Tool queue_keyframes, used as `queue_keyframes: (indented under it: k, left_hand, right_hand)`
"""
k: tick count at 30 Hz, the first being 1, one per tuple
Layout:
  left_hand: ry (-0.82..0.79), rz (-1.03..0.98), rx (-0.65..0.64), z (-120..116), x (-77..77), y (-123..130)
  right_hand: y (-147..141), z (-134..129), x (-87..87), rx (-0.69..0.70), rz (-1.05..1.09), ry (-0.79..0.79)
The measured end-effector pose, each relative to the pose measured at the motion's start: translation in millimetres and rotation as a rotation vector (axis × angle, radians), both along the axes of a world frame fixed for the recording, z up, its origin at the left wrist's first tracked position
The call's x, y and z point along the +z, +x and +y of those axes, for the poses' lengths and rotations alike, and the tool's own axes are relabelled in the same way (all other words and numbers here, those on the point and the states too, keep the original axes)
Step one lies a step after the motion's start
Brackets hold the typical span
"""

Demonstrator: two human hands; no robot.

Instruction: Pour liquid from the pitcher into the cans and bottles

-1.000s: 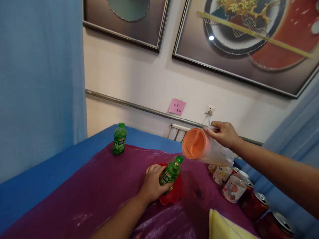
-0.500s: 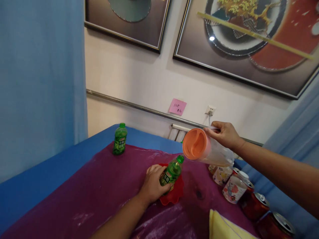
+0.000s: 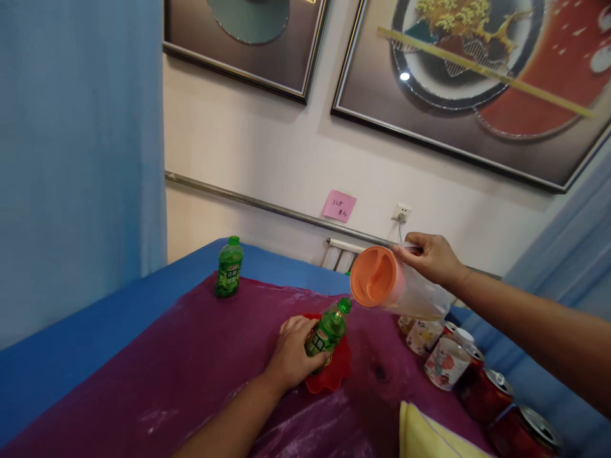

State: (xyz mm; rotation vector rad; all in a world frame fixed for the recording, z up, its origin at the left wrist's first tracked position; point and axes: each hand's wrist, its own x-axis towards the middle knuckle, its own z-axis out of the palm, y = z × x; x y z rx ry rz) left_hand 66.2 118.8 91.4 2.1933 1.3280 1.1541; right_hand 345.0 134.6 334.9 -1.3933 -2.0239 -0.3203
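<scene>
My left hand [image 3: 294, 348] is closed around a green bottle [image 3: 326, 331], which leans to the right over a red scalloped dish [image 3: 335, 375]. The bottle's mouth is uncapped as far as I can see. With my right hand [image 3: 433, 256] I grip the handle of a clear pitcher [image 3: 420, 298], tipped on its side. Its orange lid [image 3: 375, 277] faces left, and the rim is right by the bottle's mouth. A little liquid shows low inside the pitcher; whether a stream runs into the bottle is hard to make out.
Another green bottle [image 3: 229, 267] stands at the back left on the purple sheet [image 3: 191, 356]. Along the right edge are patterned jars [image 3: 447, 362] and several red cans [image 3: 487, 394]. A folded yellow cloth [image 3: 429, 436] lies at the front. Blue curtains [image 3: 81, 159] hang on both sides.
Hands, bottle and pitcher hold almost the same position. The whole view has shifted very slightly.
</scene>
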Motion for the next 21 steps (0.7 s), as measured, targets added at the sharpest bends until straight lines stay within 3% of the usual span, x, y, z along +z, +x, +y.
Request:
queue_keyframes:
  k: [21]
  left_hand:
    - [0.002, 0.006, -0.025, -2.1, 0.4, -0.9]
  right_hand:
    - [1.2, -1.0, 3.3, 0.011, -0.021, 0.021]
